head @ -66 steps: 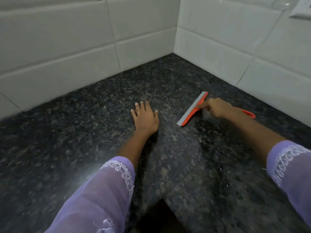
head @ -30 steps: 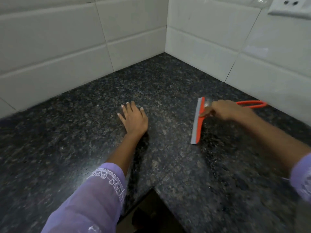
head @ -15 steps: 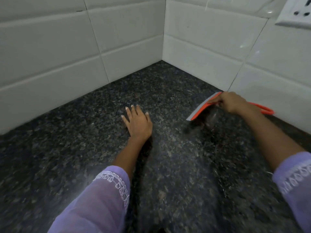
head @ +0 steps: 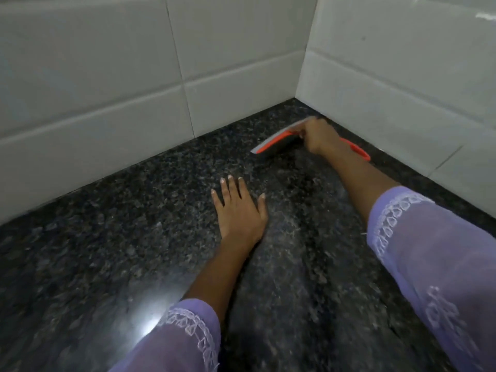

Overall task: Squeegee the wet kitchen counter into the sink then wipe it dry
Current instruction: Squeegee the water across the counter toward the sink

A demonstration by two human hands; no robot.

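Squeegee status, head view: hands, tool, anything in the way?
Right hand gripping orange squeegee near tiled corner. Left hand flat on granite counter, empty. Nothing blocking the blade; sink not in view.

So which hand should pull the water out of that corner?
The right hand: it already grips the squeegee near the tiled corner. The left hand lies flat on the counter, holding nothing.

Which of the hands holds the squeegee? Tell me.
The right hand, far back near the tiled corner, grips the orange squeegee. The left hand lies flat and empty on the counter.
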